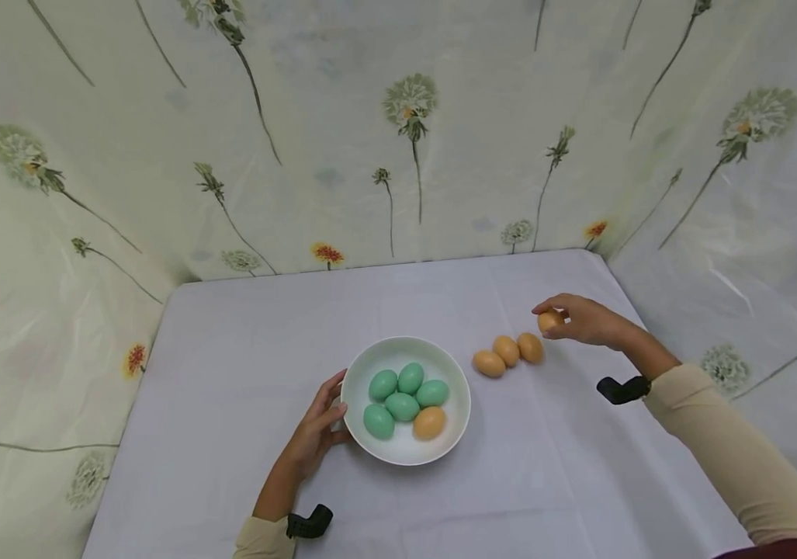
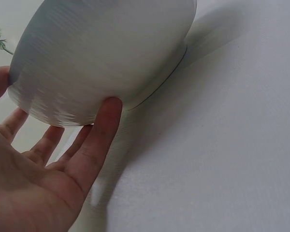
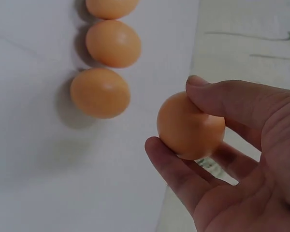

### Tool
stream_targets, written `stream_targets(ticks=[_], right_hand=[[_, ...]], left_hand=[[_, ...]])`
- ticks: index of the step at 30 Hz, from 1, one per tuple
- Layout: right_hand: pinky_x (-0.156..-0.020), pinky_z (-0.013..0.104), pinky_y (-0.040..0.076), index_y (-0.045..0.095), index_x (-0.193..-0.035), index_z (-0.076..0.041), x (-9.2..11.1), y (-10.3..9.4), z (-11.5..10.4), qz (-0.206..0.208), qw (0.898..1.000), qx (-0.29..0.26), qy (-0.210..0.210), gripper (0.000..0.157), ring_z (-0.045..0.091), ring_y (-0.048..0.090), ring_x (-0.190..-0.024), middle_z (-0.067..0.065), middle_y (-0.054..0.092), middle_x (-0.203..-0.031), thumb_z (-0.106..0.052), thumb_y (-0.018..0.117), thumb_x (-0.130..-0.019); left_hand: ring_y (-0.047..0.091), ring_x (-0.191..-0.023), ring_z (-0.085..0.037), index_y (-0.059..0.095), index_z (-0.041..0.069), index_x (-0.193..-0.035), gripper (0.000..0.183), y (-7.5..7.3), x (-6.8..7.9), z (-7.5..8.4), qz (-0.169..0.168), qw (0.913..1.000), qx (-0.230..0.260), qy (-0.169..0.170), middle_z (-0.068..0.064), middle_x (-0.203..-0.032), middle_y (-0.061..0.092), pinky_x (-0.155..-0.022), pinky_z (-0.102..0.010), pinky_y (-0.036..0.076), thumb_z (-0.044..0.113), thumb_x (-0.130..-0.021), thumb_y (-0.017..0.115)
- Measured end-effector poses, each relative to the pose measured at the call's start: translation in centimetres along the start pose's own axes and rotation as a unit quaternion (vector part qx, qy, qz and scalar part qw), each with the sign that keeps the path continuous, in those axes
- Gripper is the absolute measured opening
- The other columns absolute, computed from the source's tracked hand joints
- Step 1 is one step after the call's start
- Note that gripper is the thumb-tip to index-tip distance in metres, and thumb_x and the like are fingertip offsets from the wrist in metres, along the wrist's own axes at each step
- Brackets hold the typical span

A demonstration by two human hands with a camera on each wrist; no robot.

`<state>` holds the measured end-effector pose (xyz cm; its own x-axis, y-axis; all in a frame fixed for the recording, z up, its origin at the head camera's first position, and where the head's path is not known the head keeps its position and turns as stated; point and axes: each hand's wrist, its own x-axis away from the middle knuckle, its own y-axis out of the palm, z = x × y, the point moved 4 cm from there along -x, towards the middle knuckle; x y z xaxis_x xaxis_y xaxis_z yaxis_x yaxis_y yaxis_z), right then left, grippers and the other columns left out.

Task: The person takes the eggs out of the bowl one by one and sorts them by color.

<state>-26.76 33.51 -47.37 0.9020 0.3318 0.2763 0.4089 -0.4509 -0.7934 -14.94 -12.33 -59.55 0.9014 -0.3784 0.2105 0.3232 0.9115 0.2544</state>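
A white bowl (image 1: 455,415) stands on the table, with several green eggs (image 1: 402,407) and one brown egg (image 1: 429,423) inside. My left hand (image 1: 317,427) holds the bowl at its left side; in the left wrist view, fingers (image 2: 108,121) lie against its outer wall (image 2: 106,53). At the right, my right hand (image 1: 583,320) pinches another brown egg (image 3: 188,128) between thumb and fingers, above the table. Three brown eggs (image 1: 506,351) lie in a slanted row between the bowl and that hand. The nearest of them is the row's end egg (image 3: 100,93).
A white cloth (image 1: 244,334) covers the table. Flower-printed sheets (image 1: 342,155) rise behind it and at both sides. Dark bands (image 1: 623,390) sit at both wrists.
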Motion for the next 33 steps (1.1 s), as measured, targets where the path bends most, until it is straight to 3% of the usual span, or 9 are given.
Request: stream_targets(ticks=[14,33], right_hand=[[-0.102,0.062,0.039,0.061,-0.132,-0.001,-0.8,2.5,4.2,-0.001,0.999,0.012,0.029,0.042,0.048,0.045,-0.128,0.029,0.050,-0.139,-0.014,0.068,-0.093],[-0.103,0.063,0.039,0.061,-0.130,0.001,-1.6,4.6,5.6,-0.014,0.999,0.012,0.036,0.044,0.048,0.047,-0.126,0.030,0.051,-0.138,-0.010,0.071,-0.089]], left_hand=[[0.044,-0.133,-0.030,0.031,0.034,-0.154,0.055,0.0,-0.1,-0.2,0.006,0.9999,0.010,-0.007,-0.009,-0.158,0.028,-0.096,-0.052,0.050,0.026,-0.102,0.049],[0.046,-0.132,-0.030,0.029,0.034,-0.155,0.056,0.0,0.0,-0.1,0.001,1.0000,0.000,0.000,-0.009,-0.158,0.027,-0.096,-0.051,0.050,0.027,-0.103,0.048]])
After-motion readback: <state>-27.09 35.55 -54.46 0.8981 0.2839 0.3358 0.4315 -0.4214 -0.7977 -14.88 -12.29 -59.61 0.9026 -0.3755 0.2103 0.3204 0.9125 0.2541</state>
